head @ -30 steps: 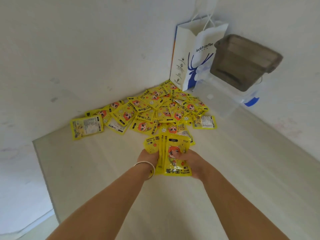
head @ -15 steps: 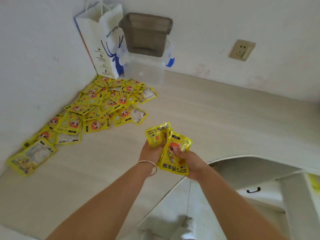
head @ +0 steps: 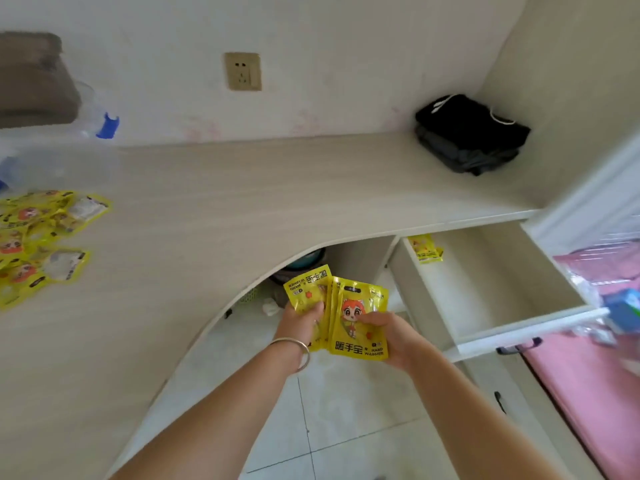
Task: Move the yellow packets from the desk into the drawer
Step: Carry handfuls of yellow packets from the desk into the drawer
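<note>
A bundle of yellow packets [head: 349,318] is held upright between both hands in front of the body, over the floor in the curved recess of the tabletop [head: 242,202]. The left hand [head: 300,323] is closed on the left side of the bundle, with the fingers wrapped over the face of a packet that stands fanned out from the rest; the right hand [head: 388,336] is closed on the right side, with the thumb pressed across the front packet and the palm beneath its lower edge. This two-sided grip is judged to serve to keep the loose, slippery packets squared as a stack during carriage. The open drawer [head: 502,299] lies just to the right of the right hand and somewhat beyond it, pulled well out from under the tabletop; a few yellow packets already in the drawer [head: 425,249] are seen at its far left corner, the remainder of its floor being bare. The remaining pile of packets [head: 38,244] is spread on the tabletop well to the left of the left hand, so the task is judged to be only partly done. A black folded bag [head: 471,133] rests on the tabletop far beyond the right hand, clear of the drawer. The bundle is judged to be in transit toward the drawer, not yet over it.
</note>
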